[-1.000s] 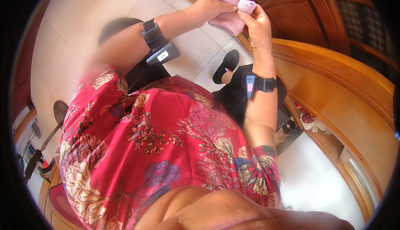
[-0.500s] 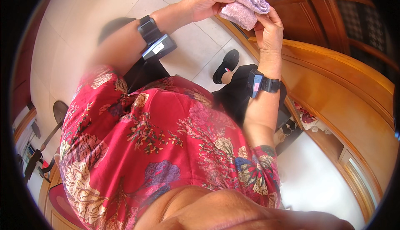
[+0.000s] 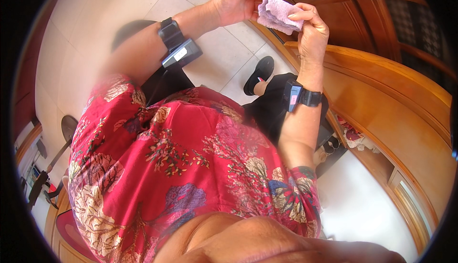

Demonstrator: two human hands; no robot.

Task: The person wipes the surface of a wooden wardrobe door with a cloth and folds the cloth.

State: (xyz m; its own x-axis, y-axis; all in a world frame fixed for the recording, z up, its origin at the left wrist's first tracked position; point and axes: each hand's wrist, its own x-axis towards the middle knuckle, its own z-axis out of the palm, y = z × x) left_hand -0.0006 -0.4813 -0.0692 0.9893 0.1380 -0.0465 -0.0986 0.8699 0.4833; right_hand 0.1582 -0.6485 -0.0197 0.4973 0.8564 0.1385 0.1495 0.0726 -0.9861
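Observation:
A small folded cloth, lilac and fluffy like a towel, is held up at the top of the view in front of brown woodwork. Its right end is pinched in my right hand, thumb and fingers closed over the upper side. My left hand is at the cloth's left end with one finger stretched out above it. The other left fingers curve loosely near the cloth's edge; whether they touch it is hard to see. Each wrist carries a black strap with a small box.
A brown wooden cabinet stands beyond the cloth, and a curved wooden panel runs down the right. Below lie pale floor tiles, with my black shoe on them. A white surface is at the lower right.
My left hand has let go of the cloth and its fingers have opened. My right hand has turned the cloth over, and its fingers now lie across the upper side.

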